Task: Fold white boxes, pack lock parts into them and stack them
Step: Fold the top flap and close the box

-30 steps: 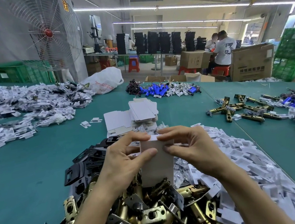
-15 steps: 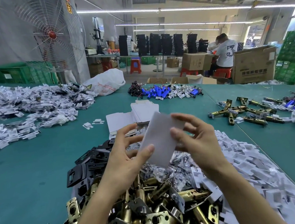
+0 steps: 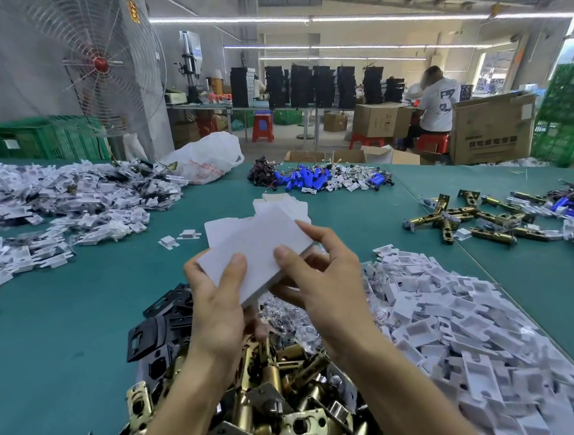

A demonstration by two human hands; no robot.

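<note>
L hand [image 3: 217, 312], R hand [image 3: 321, 283] grip white box [image 3: 257, 250] over brass latches [image 3: 276, 407].

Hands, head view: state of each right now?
Left hand: holding the white box, thumb on its top face.
Right hand: holding the same white box, thumb on top.

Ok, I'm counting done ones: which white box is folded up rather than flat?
The white box gripped by the left hand and right hand: it shows a side wall, while the stacked blanks behind lie flat on the table.
</note>
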